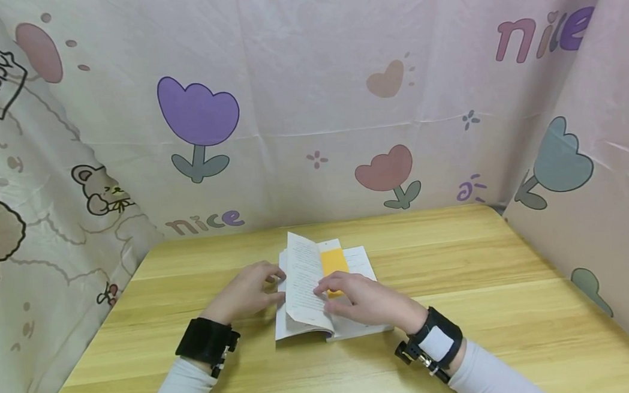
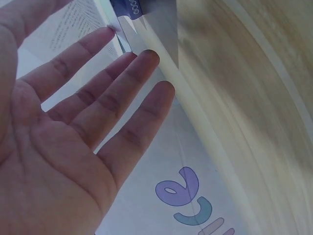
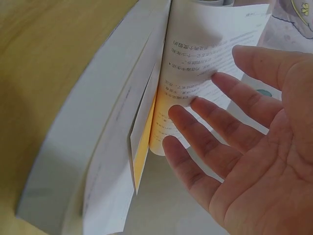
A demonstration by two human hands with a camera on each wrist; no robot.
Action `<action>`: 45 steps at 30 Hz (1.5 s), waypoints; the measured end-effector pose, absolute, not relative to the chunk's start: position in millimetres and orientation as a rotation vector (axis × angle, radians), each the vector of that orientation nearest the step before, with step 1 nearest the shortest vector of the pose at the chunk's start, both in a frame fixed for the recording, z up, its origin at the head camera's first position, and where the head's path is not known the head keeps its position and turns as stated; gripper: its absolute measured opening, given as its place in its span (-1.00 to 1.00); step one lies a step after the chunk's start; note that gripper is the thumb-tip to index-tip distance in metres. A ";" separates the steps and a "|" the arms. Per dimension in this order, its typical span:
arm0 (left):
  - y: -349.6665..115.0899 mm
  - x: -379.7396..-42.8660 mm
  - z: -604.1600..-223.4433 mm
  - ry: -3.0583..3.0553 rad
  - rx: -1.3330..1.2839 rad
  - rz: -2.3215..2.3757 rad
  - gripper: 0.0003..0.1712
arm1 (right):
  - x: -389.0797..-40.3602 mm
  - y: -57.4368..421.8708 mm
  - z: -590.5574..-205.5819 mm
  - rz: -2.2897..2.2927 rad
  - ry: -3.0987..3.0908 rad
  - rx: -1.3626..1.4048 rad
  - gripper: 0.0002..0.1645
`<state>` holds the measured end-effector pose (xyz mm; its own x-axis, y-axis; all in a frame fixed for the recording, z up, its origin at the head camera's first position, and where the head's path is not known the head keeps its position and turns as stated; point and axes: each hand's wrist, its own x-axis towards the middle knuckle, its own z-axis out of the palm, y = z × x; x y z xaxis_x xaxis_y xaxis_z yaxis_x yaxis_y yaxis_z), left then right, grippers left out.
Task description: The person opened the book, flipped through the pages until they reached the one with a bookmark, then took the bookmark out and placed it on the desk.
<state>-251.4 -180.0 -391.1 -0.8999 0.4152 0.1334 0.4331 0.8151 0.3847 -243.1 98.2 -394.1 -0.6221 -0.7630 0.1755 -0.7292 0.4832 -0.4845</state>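
An open book (image 1: pixel 304 281) with printed pages lies on the wooden table, some left-side pages standing up in a curve. Between its pages is a card with a white top and a yellow part (image 1: pixel 333 262), whose yellow edge (image 3: pixel 142 161) also shows in the right wrist view. My left hand (image 1: pixel 247 292) is at the book's left edge, its fingers spread and fingertips right at the page edges (image 2: pixel 113 19). Over the right half reaches my right hand (image 1: pixel 369 301), fingers loosely extended, fingertips against the raised printed page (image 3: pixel 210 54).
Wooden tabletop (image 1: pixel 459 272) extends on both sides of the book. A printed cloth (image 1: pixel 298 101) with flowers and words hangs behind the table and along both sides. Black bands (image 1: pixel 207 341) with small devices sit on both wrists.
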 end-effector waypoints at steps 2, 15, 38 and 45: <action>-180.0 -251.3 -390.6 -2.946 -0.697 -0.669 -0.64 | -242.3 97.8 -393.8 -0.804 2.660 -1.352 -0.57; -185.0 -252.3 -384.4 -2.860 -0.680 -0.828 -0.92 | -235.6 93.6 -394.3 -0.743 2.670 -1.416 -0.56; -159.8 -246.3 -383.7 -2.748 -0.909 -0.537 -0.54 | -236.1 93.2 -397.2 -0.694 2.638 -1.471 -0.51; -155.8 -243.5 -395.2 -2.852 -0.948 -0.525 -0.46 | -237.6 93.8 -399.7 -0.683 2.654 -1.496 -0.52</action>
<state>-243.5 -155.8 -395.2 -0.8030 0.5645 0.1913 0.5956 0.7481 0.2926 -237.6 93.8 -399.7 -0.5408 -0.8186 0.1935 -0.8102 0.4452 -0.3812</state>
